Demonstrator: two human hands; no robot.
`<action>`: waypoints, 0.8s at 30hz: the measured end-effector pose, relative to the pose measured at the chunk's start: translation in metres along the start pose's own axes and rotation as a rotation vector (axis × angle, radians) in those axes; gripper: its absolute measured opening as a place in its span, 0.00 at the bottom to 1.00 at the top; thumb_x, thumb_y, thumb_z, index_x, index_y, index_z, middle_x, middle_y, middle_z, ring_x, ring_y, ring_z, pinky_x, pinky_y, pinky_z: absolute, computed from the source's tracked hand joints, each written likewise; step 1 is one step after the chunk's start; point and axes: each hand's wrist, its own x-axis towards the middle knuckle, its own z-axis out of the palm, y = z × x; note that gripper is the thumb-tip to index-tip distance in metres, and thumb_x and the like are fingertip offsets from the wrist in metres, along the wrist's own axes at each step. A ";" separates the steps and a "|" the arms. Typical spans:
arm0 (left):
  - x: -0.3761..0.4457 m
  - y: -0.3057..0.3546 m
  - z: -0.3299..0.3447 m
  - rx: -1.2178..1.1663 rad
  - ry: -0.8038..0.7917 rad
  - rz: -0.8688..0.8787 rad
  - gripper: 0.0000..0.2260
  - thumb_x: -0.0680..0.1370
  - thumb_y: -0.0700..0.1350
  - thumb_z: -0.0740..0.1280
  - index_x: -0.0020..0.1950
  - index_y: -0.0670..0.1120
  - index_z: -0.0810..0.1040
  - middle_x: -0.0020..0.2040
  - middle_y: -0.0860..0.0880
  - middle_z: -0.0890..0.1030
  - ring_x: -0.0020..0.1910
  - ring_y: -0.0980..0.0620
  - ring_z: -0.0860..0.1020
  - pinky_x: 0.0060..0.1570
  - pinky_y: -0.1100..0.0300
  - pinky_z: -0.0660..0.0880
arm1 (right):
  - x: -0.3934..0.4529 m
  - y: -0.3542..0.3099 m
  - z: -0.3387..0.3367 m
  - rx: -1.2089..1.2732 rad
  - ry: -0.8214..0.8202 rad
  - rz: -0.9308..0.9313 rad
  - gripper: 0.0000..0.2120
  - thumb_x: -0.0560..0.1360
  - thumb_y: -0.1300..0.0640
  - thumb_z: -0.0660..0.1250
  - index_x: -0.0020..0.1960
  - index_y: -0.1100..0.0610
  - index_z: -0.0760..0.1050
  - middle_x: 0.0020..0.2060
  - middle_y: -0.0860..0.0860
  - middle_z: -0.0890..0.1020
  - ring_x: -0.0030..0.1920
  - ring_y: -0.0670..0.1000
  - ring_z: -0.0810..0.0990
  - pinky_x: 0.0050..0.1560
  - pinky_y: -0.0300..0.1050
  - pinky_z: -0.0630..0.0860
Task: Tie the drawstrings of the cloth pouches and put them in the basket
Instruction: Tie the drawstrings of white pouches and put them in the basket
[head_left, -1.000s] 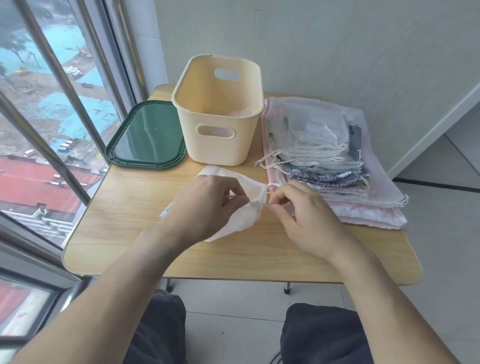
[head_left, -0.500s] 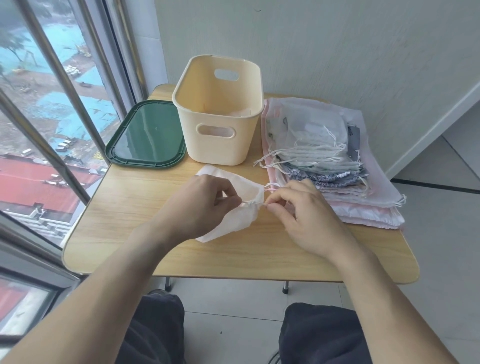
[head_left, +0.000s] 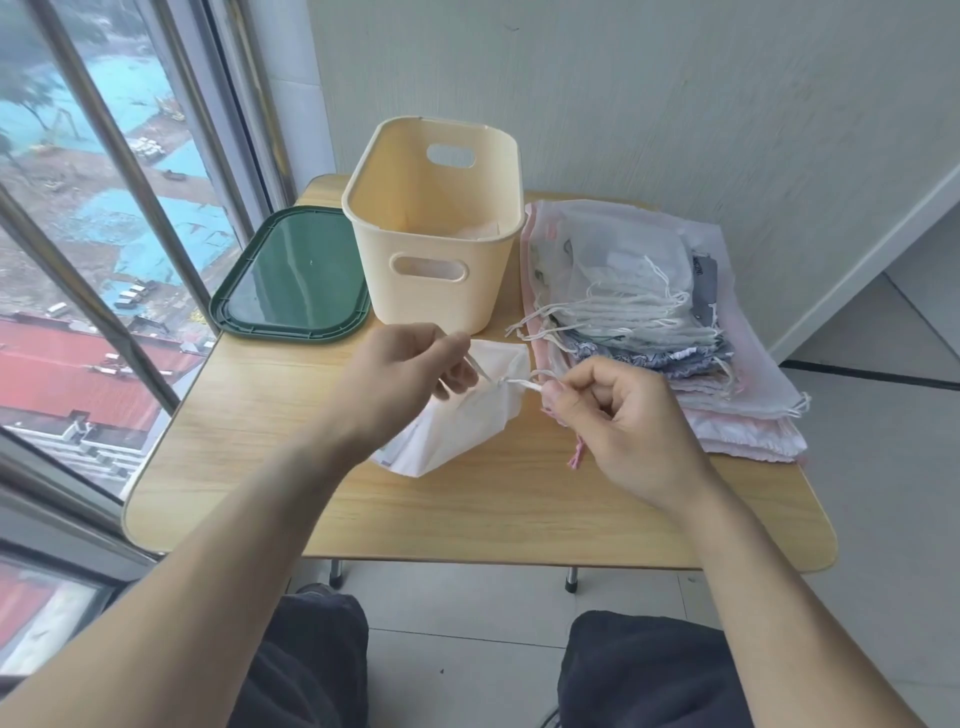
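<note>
Left hand (head_left: 402, 379): centre of frame, fingers curled, pinching one end of the white drawstring (head_left: 480, 370) between thumb and fingertip; narrow pinch grip.
Right hand (head_left: 618, 415): right of centre, fingers curled, pinching the other drawstring end near the pouch mouth; narrow pinch grip.
Drawstring: drawn out to both sides from the gathered mouth, meeting at a small bunch between the two hands; whether a knot is formed, cannot tell.
White pouch (head_left: 457, 421): centre of frame, between and below the hands, lower edge resting on the table (head_left: 270, 441); mouth gathered.
Basket (head_left: 434, 249): cream plastic, upper centre, upright on the table just above the pouch; a pale cloth item visible low inside.
Pouch stack (head_left: 649, 322): right of the basket, flat pile of light, pink and patterned cloth with loose white strings trailing towards the centre.
Green lid (head_left: 293, 280): left of the basket, flat on the table, touching or just beside the basket base.
Pink cord (head_left: 575, 457): short end showing below the right hand.
Window bars (head_left: 119, 171): left edge of frame.
</note>
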 end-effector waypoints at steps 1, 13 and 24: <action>0.001 0.002 0.002 -0.133 -0.008 -0.041 0.16 0.82 0.47 0.65 0.38 0.39 0.79 0.38 0.44 0.81 0.30 0.52 0.74 0.32 0.63 0.69 | 0.000 0.001 0.001 0.003 -0.014 -0.015 0.09 0.78 0.53 0.71 0.42 0.57 0.80 0.24 0.56 0.70 0.28 0.49 0.66 0.28 0.55 0.74; -0.001 0.002 0.019 -0.326 -0.380 -0.109 0.13 0.86 0.45 0.56 0.45 0.45 0.75 0.36 0.49 0.73 0.25 0.56 0.59 0.22 0.66 0.54 | -0.007 -0.005 -0.001 0.029 -0.229 -0.036 0.09 0.74 0.54 0.73 0.41 0.59 0.80 0.27 0.58 0.71 0.29 0.50 0.66 0.32 0.42 0.64; -0.014 0.007 0.025 -0.045 -0.705 -0.022 0.11 0.84 0.42 0.61 0.46 0.46 0.82 0.33 0.55 0.75 0.26 0.58 0.63 0.27 0.69 0.61 | -0.005 -0.005 -0.012 0.296 -0.243 0.003 0.04 0.76 0.61 0.66 0.49 0.57 0.72 0.37 0.57 0.80 0.39 0.57 0.78 0.39 0.67 0.72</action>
